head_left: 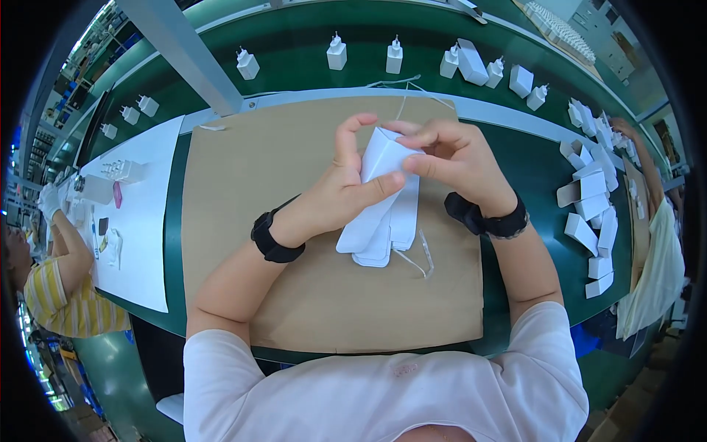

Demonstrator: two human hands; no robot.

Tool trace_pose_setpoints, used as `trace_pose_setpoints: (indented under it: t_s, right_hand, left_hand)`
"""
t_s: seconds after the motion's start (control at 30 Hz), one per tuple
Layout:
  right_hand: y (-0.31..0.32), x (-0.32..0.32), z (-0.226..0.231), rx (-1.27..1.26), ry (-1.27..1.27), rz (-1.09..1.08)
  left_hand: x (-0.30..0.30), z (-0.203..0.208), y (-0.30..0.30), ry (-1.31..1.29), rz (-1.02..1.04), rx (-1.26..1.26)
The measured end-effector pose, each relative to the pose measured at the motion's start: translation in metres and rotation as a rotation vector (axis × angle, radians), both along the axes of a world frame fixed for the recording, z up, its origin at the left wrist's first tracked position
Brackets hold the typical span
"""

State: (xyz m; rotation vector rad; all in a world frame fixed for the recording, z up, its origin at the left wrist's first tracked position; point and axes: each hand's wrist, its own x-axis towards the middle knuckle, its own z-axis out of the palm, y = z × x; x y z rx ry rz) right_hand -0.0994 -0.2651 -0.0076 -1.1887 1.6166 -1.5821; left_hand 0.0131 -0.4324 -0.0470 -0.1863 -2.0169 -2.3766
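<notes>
Above the middle of the cardboard sheet, a partly opened white folding carton (383, 156) is held between my two hands. My left hand (352, 175) grips its left side, thumb across the front and index finger raised and bent. At the carton's upper end, the thumb and fingers of my right hand (451, 153) pinch the edge by the flap. Several flattened white cartons (379, 247) lie below it on the sheet, partly covered by the held one. A thin clear strip (427, 254) lies to their right.
Brown cardboard (294, 309) covers the green bench. White plug adapters (336, 53) stand along the far green strip. White cartons (589, 188) are heaped at the right. Co-workers sit on both sides, one in a yellow striped top (70, 295) beside a white sheet (140, 243).
</notes>
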Motion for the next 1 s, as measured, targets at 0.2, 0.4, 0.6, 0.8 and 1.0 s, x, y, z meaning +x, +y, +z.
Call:
trace_pose_setpoints:
  t_s: [0.2, 0.4, 0.6, 0.8, 1.0]
  right_hand:
    - [-0.004, -0.061, 0.019, -0.121, 0.664, -0.65]
    - [0.003, -0.079, -0.011, 0.044, 1.025, -0.788]
    - [0.003, -0.024, -0.016, 0.482, 0.685, -0.461]
    - [0.0, -0.007, -0.002, 0.463, 0.578, -0.4]
    - [-0.015, 0.015, -0.021, 0.289, 0.238, -0.341]
  left_hand:
    - [0.001, 0.002, -0.006, 0.134, 0.42, -1.144]
    - [-0.004, -0.005, -0.009, -0.367, 0.137, -0.858]
    - [0.006, 0.002, -0.008, -0.31, 0.224, -0.895]
    - [0.005, 0.01, -0.015, -0.254, 0.235, -0.839]
    - [0.008, 0.003, 0.002, -0.069, 0.433, -0.558]
